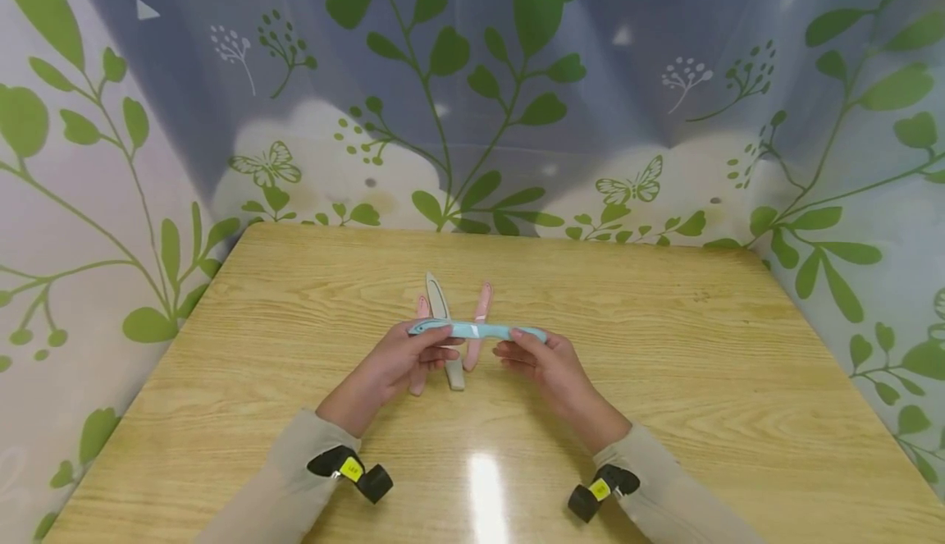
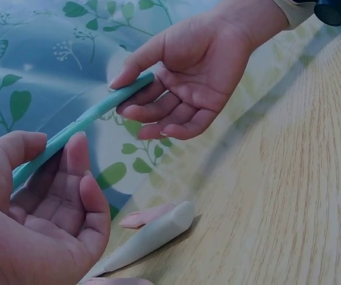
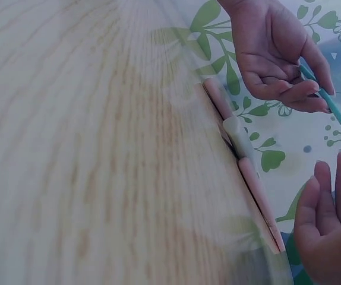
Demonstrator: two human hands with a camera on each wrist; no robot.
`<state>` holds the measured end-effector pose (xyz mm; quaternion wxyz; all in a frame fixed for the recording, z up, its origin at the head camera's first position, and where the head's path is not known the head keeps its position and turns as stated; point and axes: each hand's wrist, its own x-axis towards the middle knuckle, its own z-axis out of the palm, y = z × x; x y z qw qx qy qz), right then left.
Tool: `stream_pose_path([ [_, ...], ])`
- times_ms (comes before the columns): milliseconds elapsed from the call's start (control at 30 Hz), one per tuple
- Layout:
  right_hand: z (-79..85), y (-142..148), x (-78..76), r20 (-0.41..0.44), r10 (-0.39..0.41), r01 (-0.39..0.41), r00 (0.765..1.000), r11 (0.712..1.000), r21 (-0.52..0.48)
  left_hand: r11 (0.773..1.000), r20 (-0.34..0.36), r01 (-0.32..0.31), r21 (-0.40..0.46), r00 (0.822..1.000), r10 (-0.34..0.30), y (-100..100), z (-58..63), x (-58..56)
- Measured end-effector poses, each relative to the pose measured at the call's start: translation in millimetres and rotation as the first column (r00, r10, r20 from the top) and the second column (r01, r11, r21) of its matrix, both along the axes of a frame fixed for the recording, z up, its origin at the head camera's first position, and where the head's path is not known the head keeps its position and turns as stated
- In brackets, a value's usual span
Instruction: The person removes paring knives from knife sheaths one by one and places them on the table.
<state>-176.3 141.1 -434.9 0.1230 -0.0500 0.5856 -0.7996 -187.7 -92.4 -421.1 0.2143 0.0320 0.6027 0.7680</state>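
Note:
A light blue sheathed knife [image 1: 480, 331] is held level above the table, the sheath toward the left and the handle toward the right. My left hand [image 1: 391, 359] pinches its sheath end between thumb and fingers. At the handle end, my right hand [image 1: 557, 372] pinches it the same way. Beneath lie a larger grey-white sheathed knife [image 1: 456, 378] and two pink knives, one at the right [image 1: 483, 302] and one at the left, partly covered by my left hand. The left wrist view shows the blue knife [image 2: 90, 117] spanning both hands.
The wooden table [image 1: 664, 322] spreads out around the hands, with a bright light reflection near its front. A curtain [image 1: 480, 76] printed with leaves and butterflies hangs behind the back edge and along both sides.

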Motion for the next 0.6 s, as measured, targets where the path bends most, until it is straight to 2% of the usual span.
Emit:
stream_pose_path([
  [133, 0.2, 0.1, -0.1, -0.006, 0.005, -0.005, 1.000, 1.000, -0.007, 1.000, -0.016, 0.006, -0.023, 1.000, -0.006, -0.2, -2.2, -0.5],
  [400, 2.5, 0.1, -1.1, 0.019, -0.025, 0.024, 0.999, 0.998, 0.050, 0.999, -0.028, 0.010, -0.047, 1.000, -0.012, -1.4, -4.1, -0.8],
  [600, 4.5, 1.5, -1.5, 0.022, -0.023, 0.022, 0.999, 0.999, 0.043, 0.998, -0.042, 0.010, -0.057, 0.999, -0.013, -4.6, -4.0, 0.2],
])
